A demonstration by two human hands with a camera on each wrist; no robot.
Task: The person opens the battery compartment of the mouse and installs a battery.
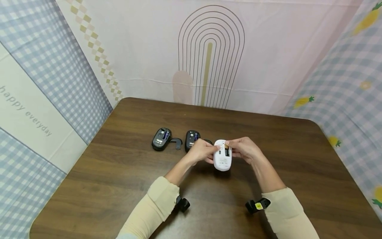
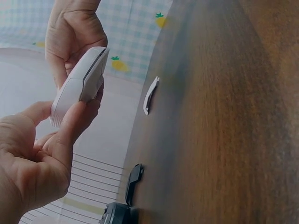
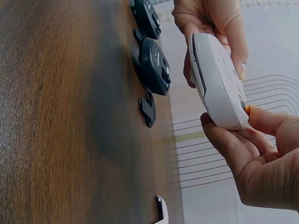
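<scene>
A white computer mouse is held above the table with its underside facing up. Its battery compartment is uncovered, and a black-and-copper battery shows inside. My left hand grips the mouse's left side, thumb on the underside. On the other side my right hand pinches the far end, its thumb at the top of the battery compartment. The right wrist view shows that thumb against an orange-copper battery end. A white battery cover lies on the table in the left wrist view.
Two black mice lie bottom up on the brown wooden table: a left one and a nearer one, both with blue batteries. Black covers lie beside them, one cover between the mice, another partly behind my left hand.
</scene>
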